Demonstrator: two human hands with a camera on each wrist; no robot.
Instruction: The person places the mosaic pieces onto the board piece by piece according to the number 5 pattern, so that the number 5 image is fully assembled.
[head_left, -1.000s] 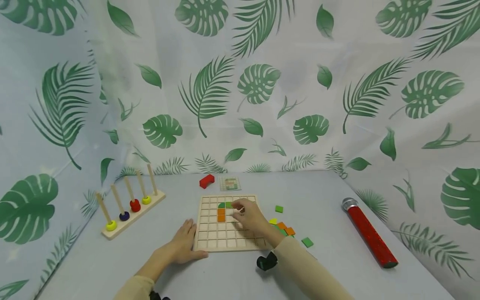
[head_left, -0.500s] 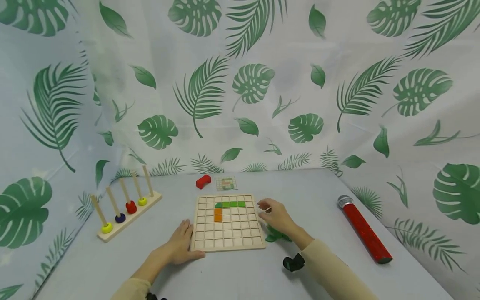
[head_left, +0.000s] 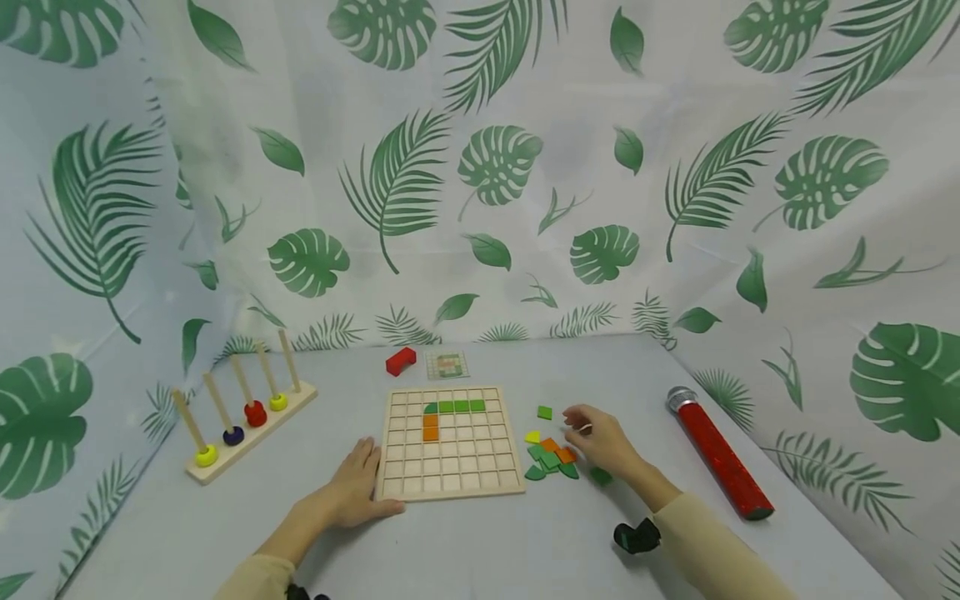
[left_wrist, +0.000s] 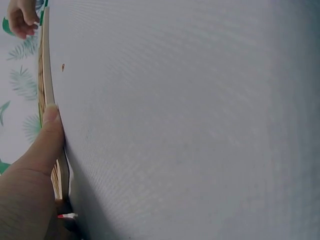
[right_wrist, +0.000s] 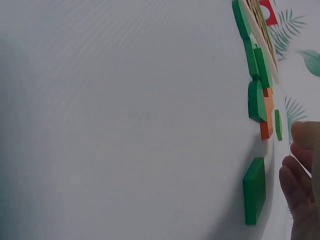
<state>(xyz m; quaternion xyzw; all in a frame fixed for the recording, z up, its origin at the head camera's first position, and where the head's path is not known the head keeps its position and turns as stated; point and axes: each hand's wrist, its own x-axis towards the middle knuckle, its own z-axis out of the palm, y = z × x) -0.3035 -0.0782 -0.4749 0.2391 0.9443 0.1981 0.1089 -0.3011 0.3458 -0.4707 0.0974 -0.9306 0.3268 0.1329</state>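
A wooden grid board [head_left: 480, 467] lies flat in the head view. On it sit a rounded dark green tile [head_left: 431, 408], a row of green square tiles [head_left: 461, 407] and two orange tiles [head_left: 431, 427]. My left hand [head_left: 352, 485] rests at the board's near left corner, its thumb [left_wrist: 46, 145] along the front edge. Right of the loose tiles, my right hand [head_left: 603, 442] hovers with loosely bent fingers and nothing between them. A green tile [right_wrist: 254, 192] lies below that hand. Nearby is a pile of green tiles [head_left: 550, 460], orange tiles [head_left: 566, 455] and a yellow tile [head_left: 532, 437].
A lone green square [head_left: 545, 412] lies beyond the pile. Behind the board are a patterned card [head_left: 447, 365] and a red arch block [head_left: 401, 361]. A peg stand with coloured beads [head_left: 255, 429] stands left; a red toy microphone [head_left: 720, 454] lies right. Leaf-printed cloth [head_left: 525, 250] hangs behind.
My right hand has moved right from the green row on the board, past its edge, to beside the loose tiles. Three green squares now show in that row. My left hand stays at the corner.
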